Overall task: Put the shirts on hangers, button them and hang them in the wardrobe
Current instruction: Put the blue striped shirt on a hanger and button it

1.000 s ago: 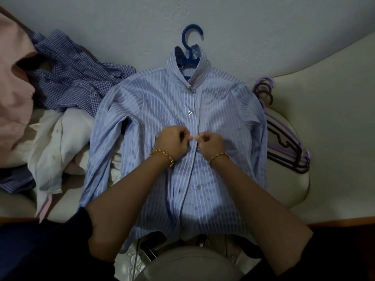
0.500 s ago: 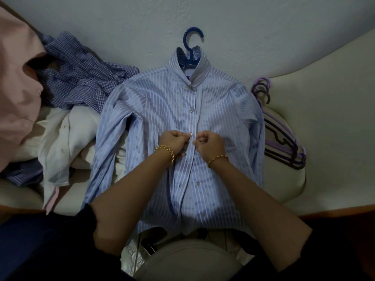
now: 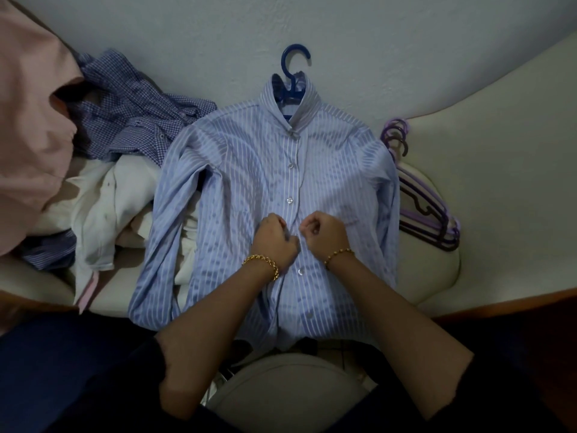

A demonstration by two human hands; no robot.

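A light blue striped shirt (image 3: 243,170) lies flat, front up, on a cream cushion, with a blue hanger (image 3: 292,65) inside it whose hook sticks out of the collar. The top three buttons are fastened. My left hand (image 3: 274,242) pinches the left edge of the front placket at mid-chest. My right hand (image 3: 324,234) pinches the right edge beside it, fingers curled. Two loose buttons show below my hands.
A blue checked shirt (image 3: 137,117), a white garment (image 3: 103,207) and a pink garment (image 3: 28,120) lie heaped at the left. Several purple hangers (image 3: 421,201) are stacked at the right on the cream cushion (image 3: 499,170). A pale wall rises behind.
Both hands have slid a short way down the placket. The button they were working on now shows fastened above them.
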